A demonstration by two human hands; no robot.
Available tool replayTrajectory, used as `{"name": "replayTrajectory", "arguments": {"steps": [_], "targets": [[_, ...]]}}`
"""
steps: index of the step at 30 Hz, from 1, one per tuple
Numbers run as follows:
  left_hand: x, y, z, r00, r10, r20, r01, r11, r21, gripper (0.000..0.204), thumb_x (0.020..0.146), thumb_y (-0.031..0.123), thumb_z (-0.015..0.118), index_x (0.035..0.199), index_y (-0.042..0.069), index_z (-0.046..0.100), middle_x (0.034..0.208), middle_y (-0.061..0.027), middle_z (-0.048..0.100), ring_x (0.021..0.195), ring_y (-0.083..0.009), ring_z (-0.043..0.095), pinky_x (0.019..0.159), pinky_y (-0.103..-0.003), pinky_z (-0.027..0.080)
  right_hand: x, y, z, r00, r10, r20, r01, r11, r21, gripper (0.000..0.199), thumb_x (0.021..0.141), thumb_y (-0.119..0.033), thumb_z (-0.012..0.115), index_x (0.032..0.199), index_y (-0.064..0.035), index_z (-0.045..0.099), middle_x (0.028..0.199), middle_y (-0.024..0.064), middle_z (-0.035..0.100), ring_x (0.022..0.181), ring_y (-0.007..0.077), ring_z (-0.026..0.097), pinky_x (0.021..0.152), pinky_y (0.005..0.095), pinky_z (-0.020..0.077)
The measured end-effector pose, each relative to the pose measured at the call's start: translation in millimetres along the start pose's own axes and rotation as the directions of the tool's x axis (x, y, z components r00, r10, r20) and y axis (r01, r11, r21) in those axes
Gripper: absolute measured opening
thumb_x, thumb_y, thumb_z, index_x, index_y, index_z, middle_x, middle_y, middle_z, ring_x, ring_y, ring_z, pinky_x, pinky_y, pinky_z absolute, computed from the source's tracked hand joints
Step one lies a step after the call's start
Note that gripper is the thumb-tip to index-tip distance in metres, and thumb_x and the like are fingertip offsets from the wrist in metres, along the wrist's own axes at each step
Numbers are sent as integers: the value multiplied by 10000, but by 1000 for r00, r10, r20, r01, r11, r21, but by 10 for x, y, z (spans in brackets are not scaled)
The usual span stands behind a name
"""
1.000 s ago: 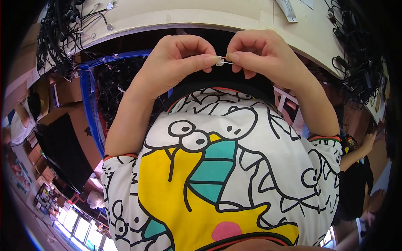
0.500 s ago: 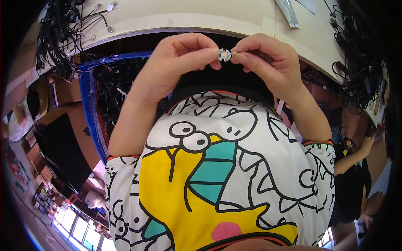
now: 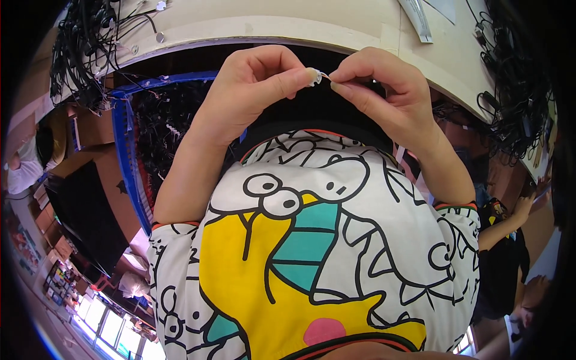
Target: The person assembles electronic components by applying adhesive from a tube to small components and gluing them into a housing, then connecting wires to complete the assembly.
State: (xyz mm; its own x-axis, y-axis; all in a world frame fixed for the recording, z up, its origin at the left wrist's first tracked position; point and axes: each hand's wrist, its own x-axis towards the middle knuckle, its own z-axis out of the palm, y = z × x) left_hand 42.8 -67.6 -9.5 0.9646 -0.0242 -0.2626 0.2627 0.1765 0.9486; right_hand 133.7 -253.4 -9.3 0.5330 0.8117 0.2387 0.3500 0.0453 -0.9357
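Note:
My left hand (image 3: 259,81) pinches a small round LED board (image 3: 316,77) between thumb and forefinger. The board is pale, turned nearly edge-on, and the fingertips hide part of it. A short thin wire (image 3: 325,75) runs from the board to the right. Its far end meets the fingertips of my right hand (image 3: 384,87), which are closed in a pinch on it. Both hands are held up over the dark gap between my body and the table edge.
Beyond my hands stretches a pale table (image 3: 240,27). Bundles of black cables (image 3: 84,51) lie at its left, with more black cables (image 3: 516,102) at the right. A blue crate (image 3: 123,138) of dark parts stands lower left. Another person's arm (image 3: 510,225) is at right.
The LED board has turned from facing me to nearly edge-on in my left fingers. My right fingertips have drawn slightly away from the board, and the wire between now shows.

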Motion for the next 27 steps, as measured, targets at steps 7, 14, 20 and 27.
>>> {"name": "replayTrajectory", "arguments": {"steps": [7,14,20,27], "targets": [[9,-84,58,992,46,-119,-55,995,-77,143,774,166,624,758,27,596,664,26,530,618,-31,448,567,-160,343,9,-41,106,994,-105,-27,98,977,-191,174,692,41,616,854,-23,617,788,69,596,697,177,584,591,235,472],[-5,-83,-11,998,-27,-59,12,970,-243,158,770,182,625,758,28,594,665,22,526,613,-36,437,559,-166,339,24,-21,132,989,-142,-48,128,967,-219,175,698,51,609,856,-22,618,781,71,598,690,176,589,586,239,473],[-68,-47,-11,999,-27,-26,21,973,-228,166,772,186,627,781,21,612,697,11,554,637,-41,457,588,-165,361,38,16,156,992,-124,-28,115,972,-205,157,704,40,608,851,-16,614,775,77,601,670,176,587,580,231,466],[-105,-7,-67,998,56,-42,-62,985,-161,162,781,178,620,812,20,615,732,3,576,654,-44,474,600,-158,366,105,12,257,989,122,-87,-122,993,9,111,786,-67,581,875,-5,605,737,55,600,645,104,570,577,207,463]]}}
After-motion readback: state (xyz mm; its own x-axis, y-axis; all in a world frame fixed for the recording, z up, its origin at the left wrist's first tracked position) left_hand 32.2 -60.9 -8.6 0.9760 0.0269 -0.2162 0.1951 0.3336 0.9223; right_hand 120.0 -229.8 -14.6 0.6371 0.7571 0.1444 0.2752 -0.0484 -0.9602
